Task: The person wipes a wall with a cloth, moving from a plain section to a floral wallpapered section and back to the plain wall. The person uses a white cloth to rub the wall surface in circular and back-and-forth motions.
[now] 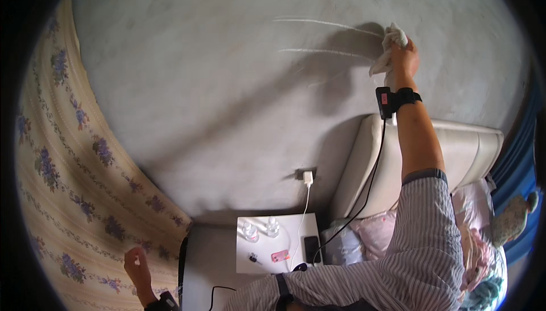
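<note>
High on the grey wall (pixel 213 76), my right hand (pixel 405 59) grips a bunched white cloth (pixel 394 35) pressed against or close to the surface. White chalk-like lines (pixel 320 22) run leftward from the cloth, with fainter marks lower down. A black device (pixel 384 102) with a cable is strapped to my right wrist. Down at the lower left, my left hand (pixel 137 262) hangs in front of a flowered curtain (pixel 102 191), its fingers curled; whether anything is between them is unclear.
Below stands a white bedside table (pixel 264 266) with two clear bottles (pixel 251 232), a pink patterned item (pixel 280 256), a black phone (pixel 312 249) and small keys (pixel 254 257). A white charger (pixel 308 178) sits in a wall socket. The bed's padded headboard (pixel 460 144) and pillows are at right.
</note>
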A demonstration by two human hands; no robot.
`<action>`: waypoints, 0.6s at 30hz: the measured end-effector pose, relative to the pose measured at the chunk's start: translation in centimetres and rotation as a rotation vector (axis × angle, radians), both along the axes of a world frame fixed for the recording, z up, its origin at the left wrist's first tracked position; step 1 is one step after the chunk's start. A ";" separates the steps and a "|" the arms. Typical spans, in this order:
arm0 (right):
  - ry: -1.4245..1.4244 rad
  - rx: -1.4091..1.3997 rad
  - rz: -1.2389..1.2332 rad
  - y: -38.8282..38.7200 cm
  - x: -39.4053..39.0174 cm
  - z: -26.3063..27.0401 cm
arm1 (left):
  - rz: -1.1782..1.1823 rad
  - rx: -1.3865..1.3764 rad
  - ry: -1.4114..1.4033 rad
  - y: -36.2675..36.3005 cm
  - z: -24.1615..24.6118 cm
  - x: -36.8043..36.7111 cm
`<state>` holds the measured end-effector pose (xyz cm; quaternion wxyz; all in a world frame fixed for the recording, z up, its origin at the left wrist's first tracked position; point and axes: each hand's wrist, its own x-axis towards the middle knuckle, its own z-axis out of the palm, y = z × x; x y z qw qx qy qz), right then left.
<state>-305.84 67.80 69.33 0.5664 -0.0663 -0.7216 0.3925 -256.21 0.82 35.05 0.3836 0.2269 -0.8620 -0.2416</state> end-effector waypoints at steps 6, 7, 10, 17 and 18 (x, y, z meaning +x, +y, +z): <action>0.214 0.170 -0.189 -2.9 -5.7 -2.9 | -0.043 -0.043 -0.075 4.6 -0.8 -3.8; 0.281 0.192 -0.168 -4.4 -6.0 -3.6 | -0.076 -0.055 -0.086 5.3 0.2 -5.0; 0.288 0.356 -0.004 -3.9 -5.0 -3.0 | -0.151 -0.156 -0.095 7.0 4.9 -12.4; 0.306 -0.245 0.506 5.1 -3.2 0.8 | -0.463 -0.516 0.231 18.7 19.8 -34.7; 0.194 -0.132 0.249 5.4 -4.4 0.6 | -0.474 -0.507 0.214 20.1 21.7 -37.9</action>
